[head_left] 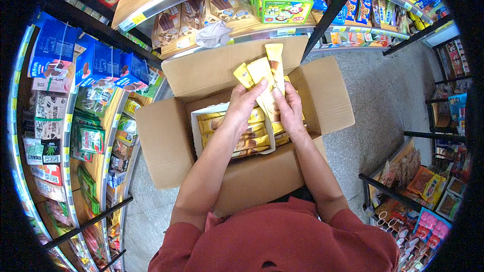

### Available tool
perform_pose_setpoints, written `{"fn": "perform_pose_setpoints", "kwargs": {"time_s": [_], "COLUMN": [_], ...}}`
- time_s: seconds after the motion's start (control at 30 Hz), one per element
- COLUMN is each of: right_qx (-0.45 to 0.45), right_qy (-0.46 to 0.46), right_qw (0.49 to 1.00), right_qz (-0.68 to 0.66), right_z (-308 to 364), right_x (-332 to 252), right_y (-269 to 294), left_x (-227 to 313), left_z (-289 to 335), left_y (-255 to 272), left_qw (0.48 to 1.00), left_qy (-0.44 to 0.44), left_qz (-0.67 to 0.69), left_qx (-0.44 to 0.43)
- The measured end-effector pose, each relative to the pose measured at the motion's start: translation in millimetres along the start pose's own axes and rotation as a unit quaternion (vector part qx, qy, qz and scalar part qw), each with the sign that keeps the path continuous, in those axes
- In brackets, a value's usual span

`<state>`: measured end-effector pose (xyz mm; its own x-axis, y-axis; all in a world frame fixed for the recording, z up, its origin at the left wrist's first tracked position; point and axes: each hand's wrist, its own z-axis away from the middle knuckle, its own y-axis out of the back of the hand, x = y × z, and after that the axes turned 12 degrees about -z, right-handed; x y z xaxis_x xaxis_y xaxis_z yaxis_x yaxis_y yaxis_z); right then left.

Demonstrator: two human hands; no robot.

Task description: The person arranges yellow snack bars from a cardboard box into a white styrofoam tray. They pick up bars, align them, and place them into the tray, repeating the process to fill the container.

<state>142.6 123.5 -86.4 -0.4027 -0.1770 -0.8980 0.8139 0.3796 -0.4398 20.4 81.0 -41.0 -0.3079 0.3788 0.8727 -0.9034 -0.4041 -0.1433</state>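
Over an open cardboard box (267,171), both my hands grip slim yellow snack packets with brown pictures on them. My left hand (245,102) has its thumb pressed on the broad face of a yellow packet (259,69), with another packet showing behind it. Close beside it, my right hand (289,109) is closed round the lower part of an upright yellow packet (275,61). Beneath my forearms a white inner carton (196,133) in the box holds rows of the same packets (253,142). More lie to its right, partly hidden by my right hand.
The box stands on a grey floor (363,116) with its flaps spread. Shelves of packaged snacks curve along the left. Ahead, a wooden shelf holds green boxes (283,7) and a crumpled grey cloth (214,34). Lower racks (403,171) of bagged goods stand at the right.
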Motion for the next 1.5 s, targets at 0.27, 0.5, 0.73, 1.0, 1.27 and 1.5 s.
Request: {"fn": "perform_pose_setpoints", "kwargs": {"time_s": [0.27,0.5,0.73,1.0,1.27,1.5], "right_qx": [0.034,0.004,-0.014,-0.004,0.329,0.268], "right_qy": [-0.042,-0.038,-0.063,0.109,0.084,-0.25], "right_qw": [0.998,0.999,0.996,0.95,0.921,0.83], "right_qz": [-0.014,0.024,0.058,0.292,0.193,0.421], "right_z": [-3,2,4,19,105,277], "right_x": [5,0,1,-58,-40,64], "right_y": [10,8,14,25,181,217], "left_x": [-3,0,-2,-12,-12,-22], "left_z": [2,4,2,-1,-5,-3], "left_y": [-2,0,-3,5,8,1], "left_qw": [0.996,0.992,0.992,0.981,0.972,0.959], "left_qy": [-0.022,-0.044,-0.049,-0.003,0.004,0.039], "left_qz": [0.085,0.116,0.115,0.185,0.226,0.267], "left_qx": [-0.009,-0.02,-0.016,-0.06,-0.067,-0.088]}}
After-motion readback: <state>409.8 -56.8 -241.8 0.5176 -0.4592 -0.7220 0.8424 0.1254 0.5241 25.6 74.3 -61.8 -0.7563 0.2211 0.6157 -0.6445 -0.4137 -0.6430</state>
